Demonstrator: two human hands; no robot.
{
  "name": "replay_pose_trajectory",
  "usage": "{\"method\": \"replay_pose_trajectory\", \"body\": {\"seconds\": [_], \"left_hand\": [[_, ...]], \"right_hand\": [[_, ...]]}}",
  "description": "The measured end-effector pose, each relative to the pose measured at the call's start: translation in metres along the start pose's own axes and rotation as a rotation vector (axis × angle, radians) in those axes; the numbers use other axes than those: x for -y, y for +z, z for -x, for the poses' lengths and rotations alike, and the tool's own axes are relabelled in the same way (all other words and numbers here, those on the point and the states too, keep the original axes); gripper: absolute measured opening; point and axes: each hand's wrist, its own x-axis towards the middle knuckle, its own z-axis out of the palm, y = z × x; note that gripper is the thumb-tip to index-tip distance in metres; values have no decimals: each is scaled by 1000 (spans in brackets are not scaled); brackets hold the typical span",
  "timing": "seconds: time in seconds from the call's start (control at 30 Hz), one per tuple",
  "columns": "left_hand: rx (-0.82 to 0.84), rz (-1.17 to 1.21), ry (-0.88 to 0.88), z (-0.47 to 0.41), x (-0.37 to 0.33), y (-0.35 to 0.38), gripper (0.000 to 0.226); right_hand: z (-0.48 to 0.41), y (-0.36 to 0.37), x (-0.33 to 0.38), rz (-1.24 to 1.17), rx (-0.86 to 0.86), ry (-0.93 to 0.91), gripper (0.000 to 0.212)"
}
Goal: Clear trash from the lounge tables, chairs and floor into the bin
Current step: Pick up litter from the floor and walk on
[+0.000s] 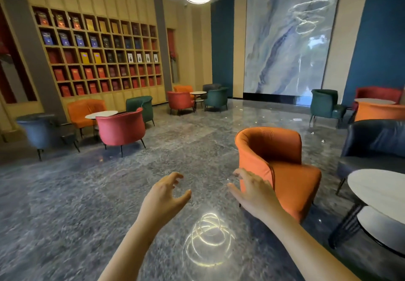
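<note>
Both my hands are raised over the grey marble floor (76, 204), empty. My left hand (163, 195) has its fingers spread and loosely curved. My right hand (252, 191) is also spread, and lies in front of the left side of an orange armchair (282, 166). A round white table (381, 191) with a lower shelf stands at the right edge. No bin is in view. Small pale specks on the floor (322, 141) near the far right chairs are too small to identify.
A dark blue armchair (372, 144) stands behind the white table. To the left stand a pink chair (121, 128), an orange chair (84, 112), a blue chair (40, 130) and a small table (101, 114). More chairs and a table (198, 93) stand by the far wall.
</note>
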Motion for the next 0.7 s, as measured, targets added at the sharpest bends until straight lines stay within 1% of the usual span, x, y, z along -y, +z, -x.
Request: {"method": "replay_pose_trajectory", "body": {"seconds": [0.17,0.37,0.57,0.7], "left_hand": [[21,66,15,-134,46,55,38],[14,106,45,-316,106,135,36],[64,72,82,-519,143,187,37],[81,59,89,-638,179,217,40]], "right_hand": [[-123,45,-52,-16,-15,81,40],[-299,119,-114,-17,-75,87,39],[-488,156,-176,30,-78,119,41],[-604,182,-209,47,-47,125,44]]}}
